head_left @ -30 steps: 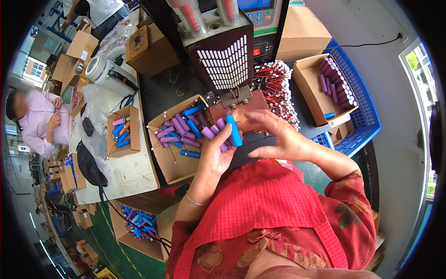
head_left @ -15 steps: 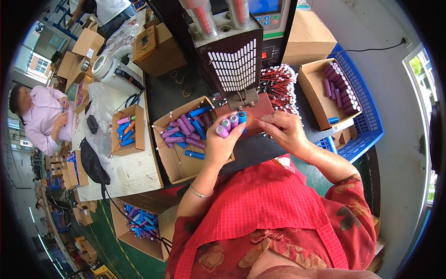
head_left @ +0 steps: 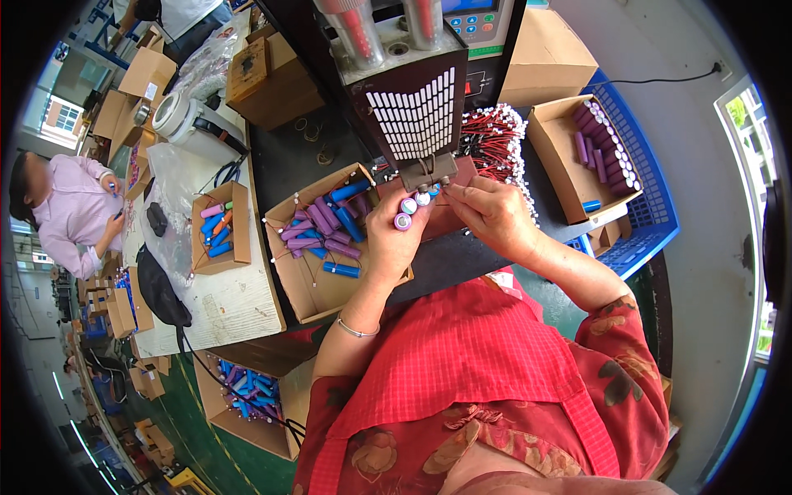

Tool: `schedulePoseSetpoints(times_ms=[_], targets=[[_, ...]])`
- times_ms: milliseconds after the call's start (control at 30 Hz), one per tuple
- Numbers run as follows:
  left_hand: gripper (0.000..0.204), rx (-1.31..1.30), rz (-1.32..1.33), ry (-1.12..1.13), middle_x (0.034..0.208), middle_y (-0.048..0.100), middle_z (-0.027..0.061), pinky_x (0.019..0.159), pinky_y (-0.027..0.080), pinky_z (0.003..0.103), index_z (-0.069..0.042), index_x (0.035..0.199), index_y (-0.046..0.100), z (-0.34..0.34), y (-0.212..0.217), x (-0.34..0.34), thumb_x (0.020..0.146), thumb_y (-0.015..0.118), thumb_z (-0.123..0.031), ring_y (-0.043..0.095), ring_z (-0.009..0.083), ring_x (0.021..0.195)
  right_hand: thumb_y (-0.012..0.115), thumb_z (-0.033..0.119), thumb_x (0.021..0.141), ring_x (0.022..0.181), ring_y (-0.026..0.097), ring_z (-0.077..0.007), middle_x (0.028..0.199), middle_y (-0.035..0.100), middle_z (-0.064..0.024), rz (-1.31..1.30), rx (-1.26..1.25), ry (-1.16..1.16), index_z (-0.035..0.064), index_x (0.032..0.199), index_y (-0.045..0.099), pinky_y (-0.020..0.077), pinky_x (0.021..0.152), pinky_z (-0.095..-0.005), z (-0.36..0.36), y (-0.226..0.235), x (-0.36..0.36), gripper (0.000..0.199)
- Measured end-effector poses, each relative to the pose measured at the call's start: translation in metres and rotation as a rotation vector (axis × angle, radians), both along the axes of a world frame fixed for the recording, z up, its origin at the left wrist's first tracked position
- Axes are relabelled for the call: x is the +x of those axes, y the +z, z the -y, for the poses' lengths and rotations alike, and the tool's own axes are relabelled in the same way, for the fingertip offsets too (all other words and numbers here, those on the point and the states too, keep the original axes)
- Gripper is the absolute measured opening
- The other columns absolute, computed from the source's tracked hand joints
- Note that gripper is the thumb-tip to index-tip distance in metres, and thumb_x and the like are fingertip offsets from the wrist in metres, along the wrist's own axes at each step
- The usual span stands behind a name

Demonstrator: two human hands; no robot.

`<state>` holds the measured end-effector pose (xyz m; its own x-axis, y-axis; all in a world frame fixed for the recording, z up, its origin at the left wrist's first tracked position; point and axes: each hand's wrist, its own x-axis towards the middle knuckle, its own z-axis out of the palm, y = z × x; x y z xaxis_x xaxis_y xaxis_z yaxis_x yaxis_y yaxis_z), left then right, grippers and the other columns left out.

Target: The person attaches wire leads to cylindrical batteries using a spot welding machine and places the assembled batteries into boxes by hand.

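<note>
My left hand [head_left: 389, 241] is closed round several cylindrical battery cells, purple and blue, their ends turned up; a purple cell [head_left: 403, 221] sits lowest in the grip. The upper cells are right beneath the metal electrode block [head_left: 428, 172] of a spot welder [head_left: 412, 107]. From the other side, my right hand [head_left: 497, 216] comes in with thumb and forefinger pinched at the blue cell [head_left: 434, 190]. What lies between those fingertips is hidden. Under both hands is a reddish-brown block [head_left: 445, 224].
Left of my hands, an open carton [head_left: 309, 307] holds loose purple and blue cells. Red-and-black wire leads [head_left: 491, 148] with white connectors lie heaped beside the welder. A carton of purple cells [head_left: 549, 132] stands right, by a blue basket [head_left: 652, 194]. Another person [head_left: 70, 206] sits far left.
The cells have moved up under the electrode block and turned in my left hand. My right hand has closed in on them; the thin reddish piece seen at its fingertips no longer shows.
</note>
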<state>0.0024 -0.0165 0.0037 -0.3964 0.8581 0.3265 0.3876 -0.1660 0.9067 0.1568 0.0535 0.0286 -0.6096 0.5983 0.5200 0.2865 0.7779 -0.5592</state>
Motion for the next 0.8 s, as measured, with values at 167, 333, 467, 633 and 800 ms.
schedulePoseSetpoints(times_ms=[167, 333, 467, 633, 800], targets=[[0.022, -0.019, 0.025, 0.086, 0.082, 0.064, 0.0073, 0.066, 0.047, 0.025, -0.001, 0.094, 0.061, 0.011, -0.007, -0.007, 0.074, 0.069, -0.006, 0.058, 0.0107, 0.074, 0.064, 0.010, 0.076, 0.061, 0.059, -0.0276, 0.071, 0.057, -0.0118, -0.043, -0.094, 0.013, 0.0024, 0.099, 0.062, 0.0487, 0.053, -0.0345, 0.009, -0.002, 0.006, 0.024], [0.024, -0.010, -0.055, 0.529, 0.097, 0.058, 0.0061, 0.082, 0.044, 0.026, -0.001, 0.098, 0.062, 0.044, -0.001, -0.065, 0.076, 0.068, -0.007, 0.056, 0.0150, 0.089, 0.063, 0.006, 0.077, 0.069, 0.059, -0.0289, 0.075, 0.058, -0.0142, -0.057, -0.053, -0.210, 0.0013, 0.086, 0.061, 0.0477, 0.060, -0.0339, -0.037, -0.008, 0.049, 0.011], [0.033, 0.154, 0.503, 0.362, 0.095, 0.061, 0.0097, 0.081, 0.044, 0.027, 0.006, 0.112, 0.052, 0.055, 0.003, -0.071, 0.082, 0.061, -0.005, 0.057, 0.0142, 0.086, 0.061, 0.009, 0.078, 0.070, 0.060, -0.0301, 0.081, 0.058, -0.0139, 0.047, -0.114, -0.308, 0.0001, 0.085, 0.061, 0.0478, 0.062, -0.0359, -0.072, -0.019, 0.066, 0.011], [0.038, 0.113, 1.032, -0.082, 0.112, 0.056, 0.0162, 0.092, 0.041, 0.039, 0.000, 0.123, 0.042, 0.049, 0.002, -0.046, 0.088, 0.053, -0.010, 0.055, 0.0258, 0.104, 0.061, 0.016, 0.077, 0.073, 0.057, -0.0316, 0.079, 0.053, -0.0125, 0.137, 0.134, -0.342, 0.0053, 0.083, 0.060, 0.0475, 0.063, -0.0401, -0.094, -0.021, 0.042, 0.012], [0.031, 0.001, 1.216, -0.181, 0.098, 0.059, 0.0096, 0.085, 0.047, 0.041, -0.003, 0.117, 0.046, 0.046, 0.004, -0.022, 0.088, 0.053, -0.010, 0.059, 0.0237, 0.093, 0.062, 0.022, 0.075, 0.064, 0.057, -0.0293, 0.072, 0.055, -0.0098, 0.413, 0.238, -0.396, 0.0059, 0.069, 0.060, 0.0478, 0.059, -0.0400, -0.097, -0.020, 0.041, 0.018]])
